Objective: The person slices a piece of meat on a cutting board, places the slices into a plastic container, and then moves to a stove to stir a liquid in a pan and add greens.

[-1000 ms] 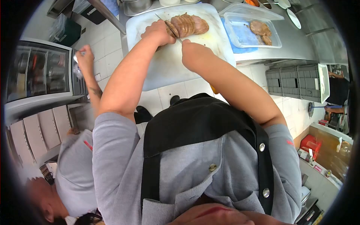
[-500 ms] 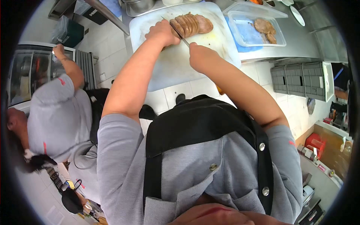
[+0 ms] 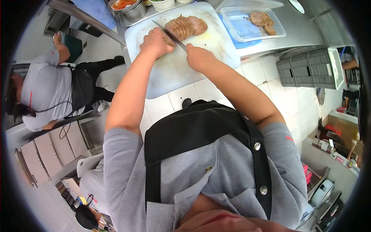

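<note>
My right hand is wrapped round the handle of a kitchen knife. The blade slants up and left across the meat, its tip past the far side. To the right of the blade, browned meat slices lean in an overlapping row. My left hand grips the uncut end of the meat left of the blade, its fingers partly hiding it. Everything rests on a white cutting board.
A clear plastic container with a few meat pieces stands on a blue cloth right of the board. Metal and white bowls sit behind. A grey crate is at right. A co-worker stands at left.
More of the knife blade shows, and its tip now reaches left beyond the meat. The co-worker at left has moved and turned. My view has shifted slightly.
</note>
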`<state>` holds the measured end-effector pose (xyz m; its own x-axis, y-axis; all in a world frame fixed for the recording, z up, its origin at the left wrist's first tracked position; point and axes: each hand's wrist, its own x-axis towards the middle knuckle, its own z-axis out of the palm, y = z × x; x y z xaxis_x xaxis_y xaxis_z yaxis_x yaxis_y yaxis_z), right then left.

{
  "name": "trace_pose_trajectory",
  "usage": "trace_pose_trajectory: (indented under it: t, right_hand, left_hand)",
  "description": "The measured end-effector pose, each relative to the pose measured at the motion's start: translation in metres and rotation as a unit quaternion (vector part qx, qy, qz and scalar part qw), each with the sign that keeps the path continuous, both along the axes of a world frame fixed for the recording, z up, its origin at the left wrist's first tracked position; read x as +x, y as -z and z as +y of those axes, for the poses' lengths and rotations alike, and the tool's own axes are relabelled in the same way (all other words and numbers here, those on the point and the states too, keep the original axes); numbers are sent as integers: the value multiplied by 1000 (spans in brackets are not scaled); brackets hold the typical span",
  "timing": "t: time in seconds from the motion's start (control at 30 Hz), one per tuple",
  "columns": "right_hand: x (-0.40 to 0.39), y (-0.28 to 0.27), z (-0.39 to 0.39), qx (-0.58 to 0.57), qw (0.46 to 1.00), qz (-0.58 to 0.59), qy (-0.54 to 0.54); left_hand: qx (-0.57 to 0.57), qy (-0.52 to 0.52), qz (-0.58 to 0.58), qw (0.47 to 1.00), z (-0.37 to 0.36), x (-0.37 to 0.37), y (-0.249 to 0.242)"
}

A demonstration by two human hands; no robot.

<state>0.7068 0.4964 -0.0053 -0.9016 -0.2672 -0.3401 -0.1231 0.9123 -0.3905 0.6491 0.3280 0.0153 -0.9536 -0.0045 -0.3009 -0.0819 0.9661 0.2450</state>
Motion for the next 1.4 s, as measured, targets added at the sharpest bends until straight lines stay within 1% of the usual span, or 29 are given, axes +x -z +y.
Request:
trace_pose_trajectory:
  t: [0.1, 0.2, 0.3, 0.4, 0.53, 0.7, 0.8, 0.9, 1.13, 1.23, 1.4]
  right_hand:
    - [2, -2, 8, -28, 1000, 6, 5]
    - [14, -4, 7, -47, 998, 30, 22]
    - [29, -22, 7, -57, 997, 37, 46]
    - [39, -41, 7, -53, 997, 25, 40]
    - [50, -46, 0, -42, 998, 55, 13]
    - [52, -41, -7, -24, 996, 82, 9]
    - [51, -35, -9, -22, 992, 128, 6]
    - [52, -49, -12, 10, 997, 69, 10]
    - [52, -45, -13, 15, 995, 94, 0]
    - [55, -46, -15, 19, 994, 110, 0]
    - [56, -45, -15, 23, 991, 128, -5]
  left_hand:
    - [-4, 2, -2, 1000, 3, 1, -3]
    - [-11, 29, 54, 998, -4, 0, 4]
    - [48, 69, 100, 991, -21, -2, 5]
    - [54, 92, -6, 994, -24, -9, 0]
    - [29, 36, -2, 999, -11, -1, -3]
    - [53, 20, -25, 998, -11, -3, -5]
    - [54, 22, -30, 998, -12, -4, -8]
    - [58, 28, -31, 997, -13, -7, -6]
    - [50, 37, -29, 998, -11, -6, -12]
    - [39, 22, -48, 998, -8, -8, -11]
    - [43, 21, -30, 998, -11, -10, -2]
